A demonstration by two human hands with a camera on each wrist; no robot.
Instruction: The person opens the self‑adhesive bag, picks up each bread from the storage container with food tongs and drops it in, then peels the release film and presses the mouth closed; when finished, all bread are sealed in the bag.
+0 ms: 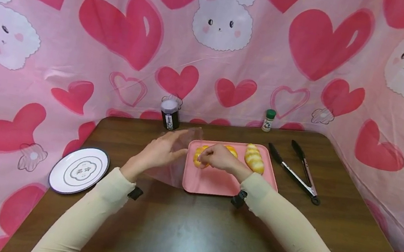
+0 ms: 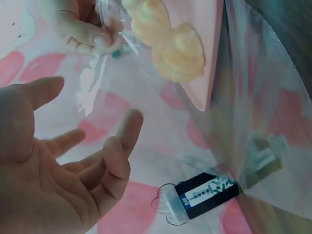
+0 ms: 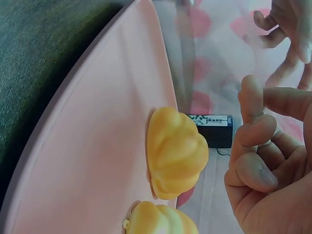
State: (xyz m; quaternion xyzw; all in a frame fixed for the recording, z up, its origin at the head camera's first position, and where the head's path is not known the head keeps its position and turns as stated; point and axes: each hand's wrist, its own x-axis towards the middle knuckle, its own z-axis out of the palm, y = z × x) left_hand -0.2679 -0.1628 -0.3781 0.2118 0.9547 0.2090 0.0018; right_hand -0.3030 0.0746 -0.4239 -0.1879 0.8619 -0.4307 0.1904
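Note:
My left hand (image 1: 161, 150) is raised beside the left edge of a pink tray (image 1: 212, 185), its fingers spread and relaxed. Clear plastic film (image 1: 169, 174) hangs alongside it, crinkled and shiny in the left wrist view. Over the tray, my right hand (image 1: 218, 157) pinches the film between thumb and fingertips. It partly covers a yellow lobed bun (image 1: 197, 155) in the head view. A second bun (image 1: 232, 149) lies behind that hand, partly hidden. Along the tray's right side is a long striped bread roll (image 1: 254, 159).
Black-tipped metal tongs (image 1: 298, 175) lie right of the tray. At the table's back stand a dark jar with a pale lid (image 1: 170, 114) and a green-capped shaker (image 1: 268, 120). A white plate (image 1: 79, 171) rests at the left edge. Patterned pink cloth (image 1: 214, 71) surrounds the table.

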